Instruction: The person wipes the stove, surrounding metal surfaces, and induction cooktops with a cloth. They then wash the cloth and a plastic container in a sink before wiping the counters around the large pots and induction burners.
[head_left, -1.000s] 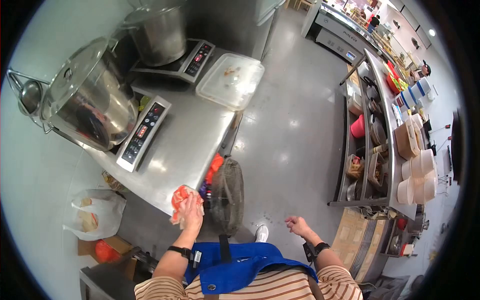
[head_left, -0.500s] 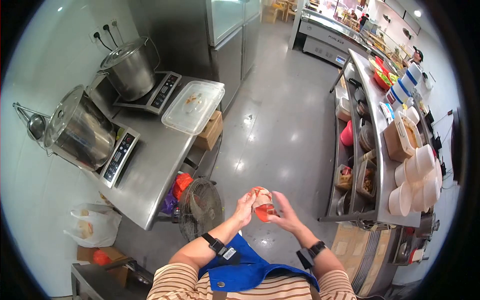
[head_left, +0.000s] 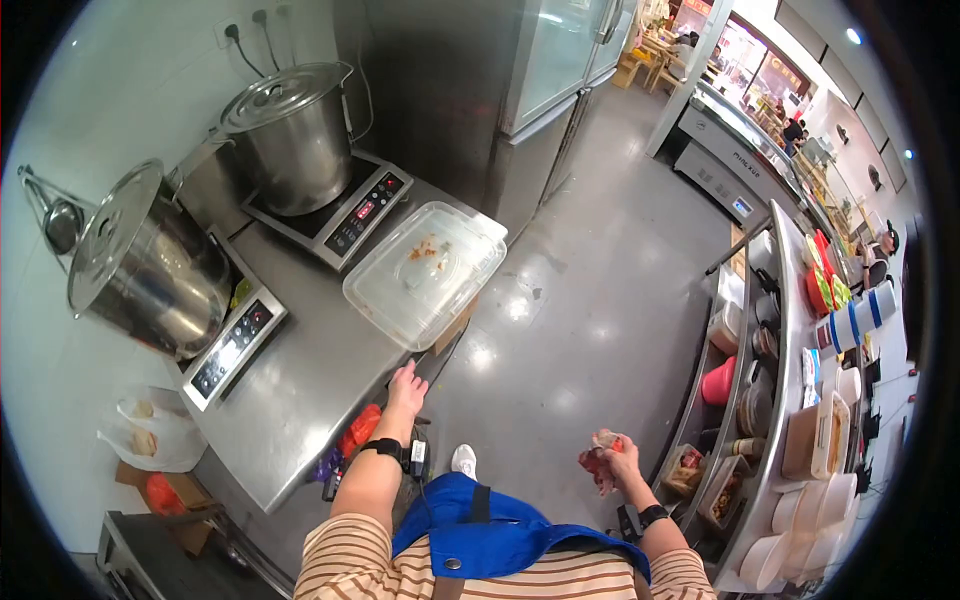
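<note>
In my right hand (head_left: 624, 463) is a crumpled red-and-clear plastic packet (head_left: 601, 466), its loose end hanging to the left of the fingers. The hand is over the grey floor, left of the shelf rack. My left hand (head_left: 406, 388) is at the edge of the steel table (head_left: 290, 425), just below the near corner of a translucent plastic container (head_left: 385, 300). Its fingers point forward, partly extended, with nothing seen in them. Some reddish-brown bits show in the container.
Two lidded steel pots (head_left: 300, 145) stand at the table's back, one on an induction cooker (head_left: 365, 215). At right, a steel rack (head_left: 788, 330) carries tubs, stacked white containers (head_left: 800, 510) and a pink bucket (head_left: 718, 381). A fridge (head_left: 545, 120) stands ahead; a person (head_left: 880, 258) is far right.
My hands have parted: the left moved toward the table edge and container, the right moved right with the packet, now crumpled. The view has turned left.
</note>
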